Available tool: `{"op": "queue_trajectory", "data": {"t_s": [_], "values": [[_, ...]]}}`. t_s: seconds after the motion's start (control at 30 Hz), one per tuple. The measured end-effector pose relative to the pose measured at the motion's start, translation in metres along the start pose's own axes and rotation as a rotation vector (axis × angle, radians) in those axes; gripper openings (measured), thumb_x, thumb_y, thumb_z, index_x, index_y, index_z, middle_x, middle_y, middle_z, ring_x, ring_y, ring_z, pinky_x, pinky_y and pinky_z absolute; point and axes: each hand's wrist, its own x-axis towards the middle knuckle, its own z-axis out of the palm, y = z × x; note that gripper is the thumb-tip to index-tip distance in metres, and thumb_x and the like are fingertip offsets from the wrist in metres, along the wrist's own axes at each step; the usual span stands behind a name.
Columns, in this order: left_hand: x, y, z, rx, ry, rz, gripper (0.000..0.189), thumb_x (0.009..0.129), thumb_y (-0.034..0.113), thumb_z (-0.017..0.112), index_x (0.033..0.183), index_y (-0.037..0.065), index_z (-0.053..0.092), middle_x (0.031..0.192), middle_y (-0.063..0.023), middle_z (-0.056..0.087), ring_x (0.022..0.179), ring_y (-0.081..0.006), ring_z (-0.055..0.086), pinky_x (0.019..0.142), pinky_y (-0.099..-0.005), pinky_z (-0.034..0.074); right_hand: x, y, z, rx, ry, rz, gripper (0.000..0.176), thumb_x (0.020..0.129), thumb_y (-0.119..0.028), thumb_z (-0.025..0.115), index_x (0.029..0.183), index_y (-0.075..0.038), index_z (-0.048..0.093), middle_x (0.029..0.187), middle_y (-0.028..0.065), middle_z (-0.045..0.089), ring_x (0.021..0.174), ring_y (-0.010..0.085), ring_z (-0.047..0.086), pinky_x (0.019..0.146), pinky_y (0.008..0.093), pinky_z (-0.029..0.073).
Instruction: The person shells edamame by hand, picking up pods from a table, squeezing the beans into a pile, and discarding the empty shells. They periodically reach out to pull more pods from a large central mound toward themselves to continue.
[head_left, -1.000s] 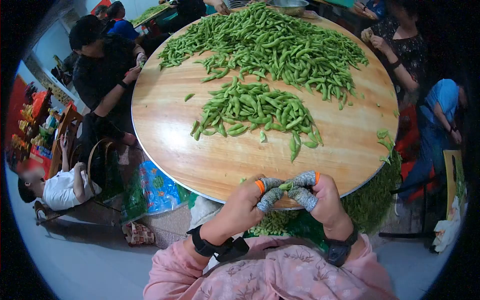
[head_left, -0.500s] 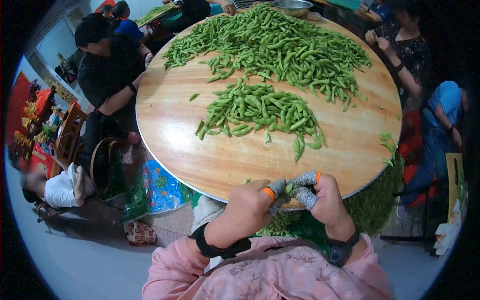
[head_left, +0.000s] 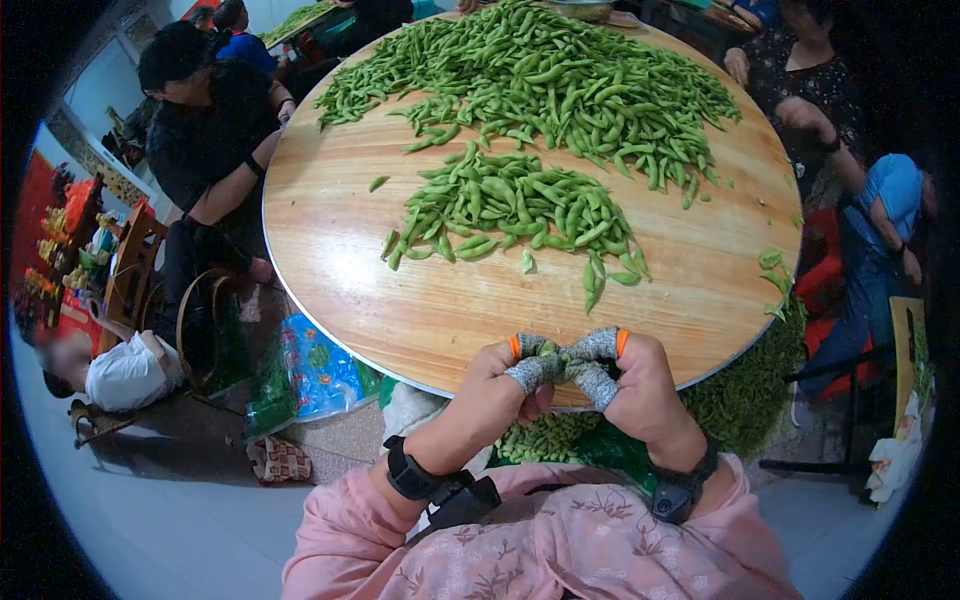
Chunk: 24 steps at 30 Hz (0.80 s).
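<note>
Over the near edge of the round wooden table (head_left: 400, 320), my left hand (head_left: 510, 387) and my right hand (head_left: 638, 388) meet at their fingertips. Both wear grey knitted finger covers with orange rims. A bit of green soybean pod (head_left: 548, 349) shows between the pinched thumb and finger of my left hand. My right fingertips are pinched against the same spot, and the covers hide most of the pod. Beyond my hands lies a small heap of soybean pods (head_left: 520, 205), with a much larger pile of pods (head_left: 560, 85) behind it.
Shelled green beans (head_left: 545, 437) lie below the table edge, under my hands. Stripped green plant waste (head_left: 745, 385) is heaped at the right. A person in black (head_left: 205, 130) sits at the left, another in dark patterned clothing (head_left: 815, 90) at the right. A blue plastic bag (head_left: 318, 365) lies on the floor.
Both hands have moved slightly up and stay together at the fingertips. The green pod now shows nearer my left fingers. The person at the right has moved their hands apart.
</note>
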Motion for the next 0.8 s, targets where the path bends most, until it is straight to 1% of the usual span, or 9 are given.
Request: {"op": "queue_trajectory", "data": {"t_s": [0.13, 0.2, 0.3, 0.5, 0.53, 0.6, 0.7, 0.73, 0.8], "values": [[0.003, -0.010, -0.001, 0.094, -0.033, 0.152, 0.010, 0.082, 0.012, 0.049, 0.084, 0.004, 0.055, 0.063, 0.0003, 0.054, 0.053, -0.0078, 0.045, 0.048, -0.0203, 0.037, 0.000, 0.009, -0.003, 0.077, 0.005, 0.028, 0.012, 0.073, 0.003, 0.052, 0.084, 0.003, 0.056, 0.074, 0.0034, 0.058, 0.068, 0.0085, 0.052, 0.062, 0.0227, 0.044], [0.007, -0.018, -0.003, 0.345, -0.062, 0.564, 0.012, 0.080, 0.009, 0.049, 0.086, 0.000, 0.055, 0.065, -0.0042, 0.056, 0.056, -0.0139, 0.048, 0.052, -0.0263, 0.040, 0.000, 0.009, -0.003, 0.145, 0.020, 0.052, 0.012, 0.074, 0.003, 0.053, 0.085, 0.003, 0.056, 0.074, 0.0034, 0.058, 0.068, 0.0089, 0.052, 0.062, 0.0229, 0.044], [0.005, -0.014, -0.011, 0.563, -0.111, 0.513, 0.013, 0.078, 0.007, 0.051, 0.088, -0.001, 0.055, 0.065, -0.0111, 0.055, 0.057, -0.0198, 0.050, 0.055, -0.0310, 0.041, -0.003, 0.004, -0.002, 0.257, 0.099, 0.090, 0.013, 0.075, 0.002, 0.053, 0.087, 0.003, 0.057, 0.076, 0.0040, 0.059, 0.070, 0.0092, 0.053, 0.065, 0.0228, 0.044], [0.003, -0.009, -0.015, 0.680, -0.202, 0.499, 0.012, 0.075, 0.011, 0.054, 0.085, 0.004, 0.057, 0.061, -0.0151, 0.051, 0.052, -0.0242, 0.047, 0.051, -0.0297, 0.039, -0.004, 0.004, -0.009, 0.271, -0.108, 0.178, 0.015, 0.076, 0.001, 0.052, 0.090, 0.004, 0.056, 0.081, 0.0051, 0.059, 0.076, 0.0087, 0.054, 0.068, 0.0221, 0.044], [0.002, -0.007, -0.016, 0.682, -0.202, 0.504, 0.012, 0.075, 0.011, 0.054, 0.085, 0.004, 0.057, 0.061, -0.0151, 0.051, 0.052, -0.0242, 0.047, 0.051, -0.0297, 0.039, -0.005, 0.004, -0.009, 0.321, -0.121, 0.205, 0.014, 0.076, 0.002, 0.052, 0.090, 0.004, 0.056, 0.081, 0.0047, 0.059, 0.076, 0.0087, 0.054, 0.068, 0.0222, 0.044], [0.001, 0.000, -0.018, 0.737, -0.279, 0.371, 0.015, 0.081, 0.013, 0.051, 0.083, -0.002, 0.056, 0.065, -0.0052, 0.055, 0.060, -0.0067, 0.046, 0.054, -0.0232, 0.040, -0.006, 0.003, -0.008, 0.367, -0.132, 0.222, 0.014, 0.076, 0.002, 0.052, 0.089, 0.003, 0.056, 0.080, 0.0043, 0.059, 0.075, 0.0087, 0.054, 0.068, 0.0223, 0.044], [0.001, 0.001, -0.019, 0.746, -0.317, 0.378, 0.016, 0.080, 0.014, 0.052, 0.084, -0.002, 0.056, 0.064, -0.0053, 0.054, 0.059, -0.0065, 0.044, 0.054, -0.0230, 0.040, -0.007, -0.001, -0.008, 0.415, -0.123, 0.201, 0.012, 0.075, 0.003, 0.053, 0.087, 0.003, 0.057, 0.078, 0.0032, 0.059, 0.073, 0.0082, 0.053, 0.066, 0.0223, 0.044], [0.004, -0.007, -0.019, 0.706, -0.292, 0.485, 0.013, 0.076, 0.013, 0.054, 0.084, 0.004, 0.057, 0.058, -0.0159, 0.047, 0.048, -0.0218, 0.042, 0.049, -0.0294, 0.038, -0.007, 0.000, -0.009, 0.382, -0.135, 0.207, 0.011, 0.075, 0.003, 0.053, 0.086, 0.003, 0.056, 0.078, 0.0029, 0.059, 0.073, 0.0080, 0.053, 0.066, 0.0222, 0.044], [0.003, -0.004, -0.019, 0.731, -0.336, 0.473, 0.014, 0.078, 0.014, 0.053, 0.084, 0.001, 0.056, 0.060, -0.0103, 0.049, 0.053, -0.0142, 0.042, 0.051, -0.0263, 0.039, -0.007, 0.002, -0.011, 0.341, -0.147, 0.198, 0.011, 0.076, 0.003, 0.052, 0.085, 0.003, 0.056, 0.078, 0.0026, 0.059, 0.072, 0.0079, 0.053, 0.066, 0.0221, 0.044]]}}
